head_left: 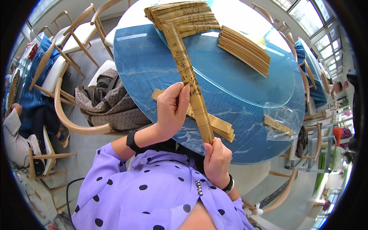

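Currently held gold strip [180, 53]: we are seeing it slanting over the table, its upper end overlapping a gold stack [195, 17].
Left hand [172, 111]: it is clamping the strip's left edge with thumb and bent fingers.
Right hand [217, 163]: it is pinching the lower end.
Blue table [138, 65]: it is bearing a glass disc [268, 88], a brown stack [244, 50] and a clear plastic bag [287, 115] containing a gold piece [278, 125].
Obstruction: strip and left hand are covering part of some folded gold pieces [222, 128].
Left side: a patterned bag [119, 113] is resting on a wooden chair [78, 127].
Hard to make out: we are losing the left fingertips from view; glare is washing out the far tabletop; the lens rim is cutting off a seated person [13, 130].
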`<action>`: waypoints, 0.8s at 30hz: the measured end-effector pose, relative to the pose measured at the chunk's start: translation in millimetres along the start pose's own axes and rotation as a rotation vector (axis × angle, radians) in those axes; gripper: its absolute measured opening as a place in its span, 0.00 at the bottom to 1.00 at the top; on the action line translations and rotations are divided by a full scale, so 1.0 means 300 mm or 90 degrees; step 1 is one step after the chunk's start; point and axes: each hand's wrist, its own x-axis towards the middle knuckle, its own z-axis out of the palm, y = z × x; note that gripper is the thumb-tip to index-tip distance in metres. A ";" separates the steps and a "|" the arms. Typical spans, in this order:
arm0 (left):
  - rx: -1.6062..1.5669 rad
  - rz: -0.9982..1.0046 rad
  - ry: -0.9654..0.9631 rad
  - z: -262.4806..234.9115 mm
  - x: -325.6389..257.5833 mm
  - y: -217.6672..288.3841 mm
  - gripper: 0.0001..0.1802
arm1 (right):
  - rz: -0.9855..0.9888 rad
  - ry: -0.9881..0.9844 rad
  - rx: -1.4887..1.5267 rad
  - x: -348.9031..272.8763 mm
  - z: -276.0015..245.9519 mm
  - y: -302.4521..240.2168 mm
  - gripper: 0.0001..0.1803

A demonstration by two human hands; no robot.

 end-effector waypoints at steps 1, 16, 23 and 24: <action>-0.023 -0.011 0.015 0.004 -0.004 0.002 0.18 | 0.002 0.006 0.000 0.001 0.001 0.001 0.16; -0.189 -0.307 -0.134 -0.040 0.112 0.017 0.29 | -0.021 0.067 0.125 0.034 -0.010 -0.028 0.22; -0.217 -0.302 -0.171 -0.027 0.096 -0.009 0.26 | -0.162 0.096 0.106 0.043 0.002 -0.017 0.19; -0.222 -0.311 -0.174 -0.029 0.095 -0.012 0.26 | -0.178 0.100 0.099 0.042 0.004 -0.012 0.20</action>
